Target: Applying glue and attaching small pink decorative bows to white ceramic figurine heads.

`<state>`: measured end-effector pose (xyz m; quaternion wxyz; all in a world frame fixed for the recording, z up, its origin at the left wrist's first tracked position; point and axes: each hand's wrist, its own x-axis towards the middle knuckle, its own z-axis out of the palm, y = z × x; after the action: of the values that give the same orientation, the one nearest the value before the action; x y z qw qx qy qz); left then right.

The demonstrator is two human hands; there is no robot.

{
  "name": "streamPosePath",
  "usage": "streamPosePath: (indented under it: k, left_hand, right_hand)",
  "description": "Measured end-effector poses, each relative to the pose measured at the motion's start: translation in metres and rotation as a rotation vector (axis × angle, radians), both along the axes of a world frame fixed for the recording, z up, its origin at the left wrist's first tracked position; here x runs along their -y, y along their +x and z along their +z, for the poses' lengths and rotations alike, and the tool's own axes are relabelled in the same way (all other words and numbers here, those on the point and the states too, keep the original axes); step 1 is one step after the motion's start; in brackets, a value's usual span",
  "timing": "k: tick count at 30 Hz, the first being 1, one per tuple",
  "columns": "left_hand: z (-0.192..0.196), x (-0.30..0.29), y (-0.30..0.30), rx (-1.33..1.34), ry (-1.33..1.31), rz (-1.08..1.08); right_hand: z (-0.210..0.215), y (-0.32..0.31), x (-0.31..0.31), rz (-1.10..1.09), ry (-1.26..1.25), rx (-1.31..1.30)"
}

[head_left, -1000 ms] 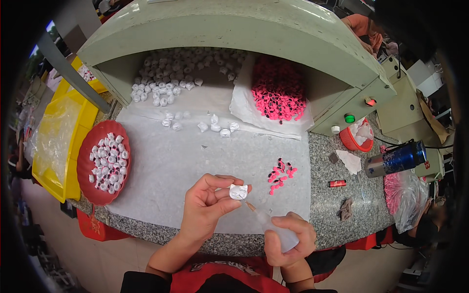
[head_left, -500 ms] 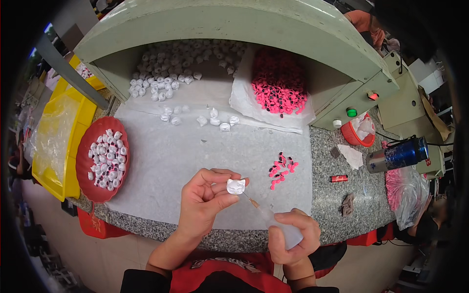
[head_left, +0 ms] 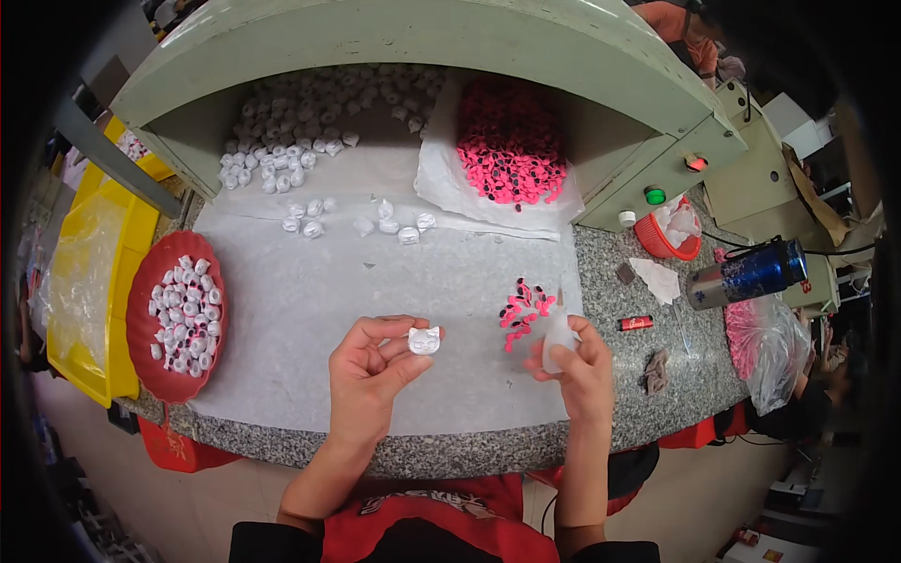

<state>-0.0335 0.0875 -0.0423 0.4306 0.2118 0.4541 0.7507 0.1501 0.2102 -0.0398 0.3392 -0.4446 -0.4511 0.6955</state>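
My left hand (head_left: pixel 369 368) pinches a small white cat-head piece (head_left: pixel 424 342) with two pointed ears, raised over the white paper sheet (head_left: pixel 310 310). My right hand (head_left: pixel 588 368) is closed around a translucent white squeeze bottle (head_left: pixel 559 340), held with its thin nozzle upward and apart from the cat-head piece. Just beyond the bottle lies a loose cluster of small pink pieces with dark spots (head_left: pixel 519 305). Several more white cat-head pieces (head_left: pixel 389 225) rest farther back on the paper.
A green-grey metal housing (head_left: pixel 413 36) arches over white pieces and a pink heap (head_left: pixel 511 150). At left stand a red dish (head_left: pixel 139 310) of decorated pieces and a yellow tray (head_left: pixel 122 352). At right are a red basket (head_left: pixel 662 242), a blue bottle (head_left: pixel 751 274) and a grey rag (head_left: pixel 657 372).
My right hand has drawn the squeeze bottle away to the right and turned its nozzle upward, off the cat-head piece. My left hand still holds that piece. The whole view has shifted slightly.
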Motion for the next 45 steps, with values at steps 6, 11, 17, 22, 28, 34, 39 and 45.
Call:
streamPosePath:
  k: [6, 11, 17, 22, 28, 34, 39, 45]
  left_hand:
    - [-0.002, 0.006, -0.003, 0.026, -0.014, -0.022]
    - [-0.006, 0.013, -0.005, 0.0, -0.061, 0.049]
    - [-0.007, 0.005, 0.006, -0.082, -0.077, -0.06]
    - [-0.001, -0.003, 0.017, -0.184, -0.07, -0.066]
    - [-0.001, 0.0, 0.021, -0.277, 0.057, -0.087]
    - [0.008, 0.006, 0.018, -0.341, 0.073, -0.099]
    - [0.006, 0.008, 0.018, -0.261, 0.14, -0.082]
    - [0.007, 0.007, 0.022, -0.455, 0.07, -0.027]
  right_hand:
    - [-0.014, -0.036, -0.024, 0.109, 0.607, 0.979]
    - [-0.022, -0.046, -0.024, 0.315, 0.843, 1.144]
    - [-0.019, -0.028, -0.019, 0.263, 0.711, 0.541]
    - [0.038, -0.032, 0.02, 0.355, 0.369, 0.146]
    - [0.046, -0.037, 0.028, 0.44, 0.601, 0.129]
    - [0.041, -0.04, 0.034, 0.304, 0.376, 0.178]
    - [0.042, -0.045, 0.042, 0.254, 0.38, 0.194]
    - [0.032, -0.042, 0.041, 0.292, 0.587, 0.152]
